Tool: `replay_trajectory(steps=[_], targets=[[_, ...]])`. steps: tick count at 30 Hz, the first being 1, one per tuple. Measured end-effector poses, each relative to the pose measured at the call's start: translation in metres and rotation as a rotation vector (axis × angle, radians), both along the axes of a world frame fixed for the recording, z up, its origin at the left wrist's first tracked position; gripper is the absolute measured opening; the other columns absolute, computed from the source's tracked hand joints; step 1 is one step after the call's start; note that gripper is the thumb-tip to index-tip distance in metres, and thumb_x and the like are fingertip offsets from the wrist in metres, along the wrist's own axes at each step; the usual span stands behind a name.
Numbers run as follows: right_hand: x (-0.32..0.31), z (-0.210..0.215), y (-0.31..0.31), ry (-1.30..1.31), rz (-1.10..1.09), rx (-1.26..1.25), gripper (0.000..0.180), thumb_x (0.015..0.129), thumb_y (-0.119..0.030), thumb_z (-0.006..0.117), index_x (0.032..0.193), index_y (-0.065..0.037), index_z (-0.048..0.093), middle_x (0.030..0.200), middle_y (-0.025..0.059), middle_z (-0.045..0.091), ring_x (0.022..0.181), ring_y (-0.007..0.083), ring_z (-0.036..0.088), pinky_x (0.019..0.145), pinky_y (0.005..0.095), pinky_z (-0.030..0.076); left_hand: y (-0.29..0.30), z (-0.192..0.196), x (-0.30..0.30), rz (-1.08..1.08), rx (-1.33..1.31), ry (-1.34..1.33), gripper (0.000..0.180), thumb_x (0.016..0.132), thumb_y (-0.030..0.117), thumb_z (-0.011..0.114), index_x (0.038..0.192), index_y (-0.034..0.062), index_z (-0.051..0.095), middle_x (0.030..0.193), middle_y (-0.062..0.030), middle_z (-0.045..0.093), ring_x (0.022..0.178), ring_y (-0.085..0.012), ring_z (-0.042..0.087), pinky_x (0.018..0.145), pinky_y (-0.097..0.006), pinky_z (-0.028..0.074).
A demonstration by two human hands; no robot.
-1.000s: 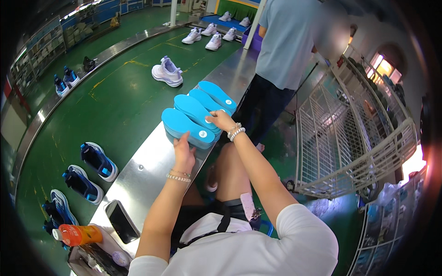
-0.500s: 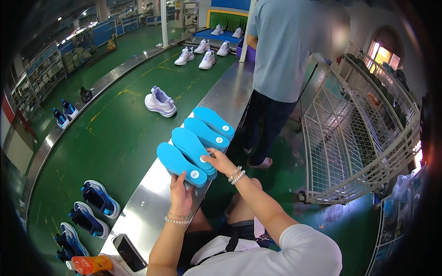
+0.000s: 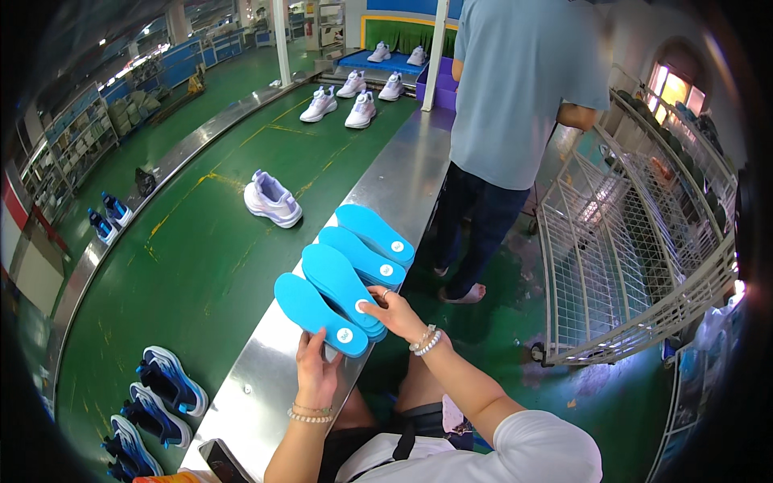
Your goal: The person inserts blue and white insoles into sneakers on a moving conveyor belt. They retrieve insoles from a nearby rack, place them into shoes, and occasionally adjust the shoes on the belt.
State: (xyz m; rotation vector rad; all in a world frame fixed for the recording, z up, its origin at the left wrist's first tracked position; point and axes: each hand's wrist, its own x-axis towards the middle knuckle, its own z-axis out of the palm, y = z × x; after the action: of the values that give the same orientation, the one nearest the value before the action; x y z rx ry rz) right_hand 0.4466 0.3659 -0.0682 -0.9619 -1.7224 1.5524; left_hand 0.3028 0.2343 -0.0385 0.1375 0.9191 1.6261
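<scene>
Several bright blue insoles with round white stickers at their heels lie in a row of stacks along the metal edge in front of me. My left hand point(image 3: 317, 372) grips the heel end of the nearest insole point(image 3: 310, 304), thumb on top beside the sticker, the other fingers partly hidden beneath. My right hand point(image 3: 394, 314) closes on the heel of the second insole point(image 3: 334, 275), its thumb on the sticker. More insoles show under this one. Two further insole stacks, a third point(image 3: 358, 253) and a fourth point(image 3: 374, 229), rest beyond, untouched.
A white-lilac shoe point(image 3: 274, 200) stands on the green belt, with several white shoes point(image 3: 360, 109) farther off. Dark blue shoes point(image 3: 173, 380) sit at the near left. A phone point(image 3: 225, 461) lies on the metal edge. A person point(image 3: 515, 97) stands beyond, near a wire cart point(image 3: 636, 241).
My view has shifted slightly, so most things sit lower in it. Both hands keep their grips on the insoles. The person beyond has shifted right, and a forearm now shows.
</scene>
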Motion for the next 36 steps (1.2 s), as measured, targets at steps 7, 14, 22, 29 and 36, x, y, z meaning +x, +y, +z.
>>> replay_trajectory(steps=[7, 14, 22, 29, 36], targets=[[0.004, 0.024, -0.003, -0.138, -0.148, 0.221, 0.039, 0.08, -0.031, 0.06, 0.103, 0.0, 0.057, 0.094, 0.0151, 0.062, 0.083, 0.0216, 0.061, 0.071, 0.0284, 0.047, 0.004, 0.0, 0.006, 0.0, 0.001, 0.039, 0.046, 0.086, 0.014, 0.05, 0.128, 0.0105, 0.032, 0.123, -0.0047, 0.04, 0.114, -0.0177, 0.037, 0.093, -0.047, 0.03], [0.019, 0.025, 0.091, -0.471, -0.546, 0.759, 0.041, 0.079, -0.029, 0.059, 0.108, -0.001, 0.053, 0.106, 0.0156, 0.056, 0.1, 0.0308, 0.051, 0.084, 0.0391, 0.04, 0.005, 0.002, 0.012, 0.034, 0.045, 0.062, 0.052, 0.086, 0.012, 0.049, 0.133, 0.0113, 0.025, 0.128, -0.0051, 0.035, 0.116, -0.0187, 0.036, 0.094, -0.05, 0.031], [0.012, 0.01, 0.109, -0.69, -0.36, 0.604, 0.056, 0.077, -0.039, 0.059, 0.114, 0.001, 0.049, 0.104, 0.0173, 0.058, 0.097, 0.0331, 0.053, 0.084, 0.0414, 0.041, 0.005, 0.017, 0.012, 0.01, 0.009, 0.109, 0.055, 0.087, 0.013, 0.046, 0.135, 0.0178, 0.019, 0.129, -0.0035, 0.036, 0.117, -0.0169, 0.037, 0.091, -0.051, 0.034], [0.032, -0.014, 0.166, -0.521, -0.208, 0.282, 0.061, 0.071, -0.045, 0.064, 0.104, 0.006, 0.057, 0.093, 0.0212, 0.062, 0.087, 0.0337, 0.06, 0.076, 0.0377, 0.046, 0.013, 0.017, 0.009, -0.057, -0.013, 0.095, 0.054, 0.086, 0.011, 0.047, 0.134, 0.0157, 0.023, 0.128, -0.0043, 0.037, 0.117, -0.0176, 0.038, 0.089, -0.051, 0.036], [0.023, -0.001, 0.177, -0.415, 0.006, -0.062, 0.059, 0.065, -0.045, 0.071, 0.088, 0.008, 0.059, 0.076, 0.0138, 0.062, 0.064, 0.0192, 0.061, 0.052, 0.0304, 0.05, 0.017, 0.006, 0.006, -0.044, -0.032, 0.135, 0.047, 0.085, 0.012, 0.049, 0.129, 0.0144, 0.031, 0.126, -0.0021, 0.039, 0.112, -0.0162, 0.041, 0.086, -0.043, 0.041]])
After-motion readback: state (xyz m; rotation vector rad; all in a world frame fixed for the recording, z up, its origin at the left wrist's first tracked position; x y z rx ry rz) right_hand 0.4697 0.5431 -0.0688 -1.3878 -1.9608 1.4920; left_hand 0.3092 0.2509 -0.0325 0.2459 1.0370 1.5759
